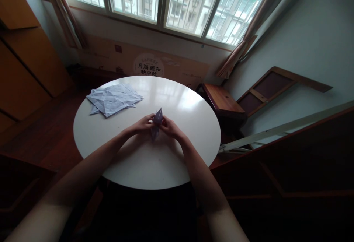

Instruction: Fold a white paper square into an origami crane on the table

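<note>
A small piece of folded paper (158, 118) is held upright over the middle of the white round table, its pointed tip facing up and away from me. My left hand (144, 124) grips its left side, fingers closed on the paper. From the right, my right hand (169, 127) pinches the other side. The lower end of the paper reaches down between the hands, close to the tabletop; whether it touches cannot be made out. Finer folds are too small to see.
On the far left of the white table (143, 172) lies a stack of creased paper sheets (114, 98). A wooden stool or side table (222, 98) stands behind the right edge. A wooden framed panel (272, 83) leans at the wall, and orange cabinets (24, 65) stand left.
</note>
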`<state>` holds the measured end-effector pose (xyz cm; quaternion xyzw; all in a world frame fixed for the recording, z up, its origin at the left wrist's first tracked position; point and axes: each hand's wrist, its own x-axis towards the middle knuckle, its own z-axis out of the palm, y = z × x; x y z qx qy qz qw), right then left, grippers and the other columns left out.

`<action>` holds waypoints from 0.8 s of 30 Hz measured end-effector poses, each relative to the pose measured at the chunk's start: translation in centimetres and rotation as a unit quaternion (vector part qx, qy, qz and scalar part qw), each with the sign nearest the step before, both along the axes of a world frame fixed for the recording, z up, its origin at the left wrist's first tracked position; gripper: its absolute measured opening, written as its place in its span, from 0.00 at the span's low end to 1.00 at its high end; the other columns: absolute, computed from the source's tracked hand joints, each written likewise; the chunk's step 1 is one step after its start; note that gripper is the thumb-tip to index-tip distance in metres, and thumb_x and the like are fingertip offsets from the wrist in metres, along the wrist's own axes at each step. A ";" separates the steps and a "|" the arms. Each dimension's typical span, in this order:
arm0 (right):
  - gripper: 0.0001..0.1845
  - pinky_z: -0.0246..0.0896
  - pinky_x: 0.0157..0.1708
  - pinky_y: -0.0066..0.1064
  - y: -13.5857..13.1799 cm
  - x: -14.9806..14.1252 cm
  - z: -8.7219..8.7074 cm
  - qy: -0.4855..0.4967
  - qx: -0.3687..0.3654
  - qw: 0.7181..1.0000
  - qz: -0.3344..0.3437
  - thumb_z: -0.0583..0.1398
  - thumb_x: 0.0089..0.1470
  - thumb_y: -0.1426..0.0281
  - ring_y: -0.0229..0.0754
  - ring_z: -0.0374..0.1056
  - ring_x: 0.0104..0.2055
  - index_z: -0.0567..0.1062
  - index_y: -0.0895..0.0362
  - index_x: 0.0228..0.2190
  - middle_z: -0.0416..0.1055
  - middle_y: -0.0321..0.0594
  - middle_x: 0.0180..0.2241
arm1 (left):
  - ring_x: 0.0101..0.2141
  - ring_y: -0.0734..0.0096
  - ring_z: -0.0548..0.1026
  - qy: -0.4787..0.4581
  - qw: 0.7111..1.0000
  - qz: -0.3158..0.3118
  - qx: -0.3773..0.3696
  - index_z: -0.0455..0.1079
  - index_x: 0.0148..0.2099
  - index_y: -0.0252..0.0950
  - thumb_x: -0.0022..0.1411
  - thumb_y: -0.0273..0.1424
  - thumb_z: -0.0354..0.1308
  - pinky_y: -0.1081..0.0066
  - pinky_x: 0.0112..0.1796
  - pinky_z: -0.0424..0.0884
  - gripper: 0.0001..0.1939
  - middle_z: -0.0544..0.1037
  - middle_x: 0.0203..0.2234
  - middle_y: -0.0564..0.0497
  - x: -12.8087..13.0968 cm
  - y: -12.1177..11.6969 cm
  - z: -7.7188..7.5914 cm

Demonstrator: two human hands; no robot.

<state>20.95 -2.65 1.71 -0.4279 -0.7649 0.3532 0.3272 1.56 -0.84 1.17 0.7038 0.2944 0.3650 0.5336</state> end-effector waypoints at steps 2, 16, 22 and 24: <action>0.11 0.60 0.32 0.28 0.0 0.0 0.0 -0.001 0.003 1.000 0.000 0.59 0.54 0.66 0.37 0.67 0.30 0.69 0.57 0.40 0.71 0.34 0.29 | 0.42 0.58 0.78 0.002 1.000 0.002 0.003 0.70 0.44 0.34 0.56 0.37 0.64 0.65 0.39 0.76 0.16 0.79 0.38 0.45 0.0 0.0 0.0; 0.12 0.63 0.34 0.31 0.5 -0.2 -0.3 0.060 0.046 0.997 -0.032 0.59 0.55 0.59 0.38 0.68 0.31 0.69 0.56 0.33 0.71 0.35 0.28 | 0.40 0.59 0.78 -0.030 0.999 0.038 0.001 0.71 0.40 0.34 0.53 0.44 0.68 0.65 0.39 0.75 0.20 0.78 0.36 0.47 0.1 -0.4 0.9; 0.17 0.66 0.37 0.34 0.6 -0.4 0.1 0.129 0.052 0.988 -0.059 0.61 0.54 0.54 0.41 0.70 0.33 0.70 0.55 0.33 0.72 0.38 0.29 | 0.35 0.61 0.78 -0.060 0.994 0.086 -0.003 0.70 0.36 0.34 0.50 0.44 0.70 0.65 0.36 0.74 0.20 0.77 0.31 0.48 0.3 -0.6 1.7; 0.18 0.67 0.38 0.35 0.8 -0.4 0.0 0.148 0.044 0.986 -0.064 0.62 0.52 0.53 0.41 0.71 0.34 0.70 0.55 0.34 0.72 0.38 0.30 | 0.33 0.64 0.77 -0.065 0.993 0.093 -0.023 0.69 0.38 0.34 0.48 0.44 0.71 0.66 0.35 0.74 0.22 0.77 0.31 0.49 0.4 -0.7 1.8</action>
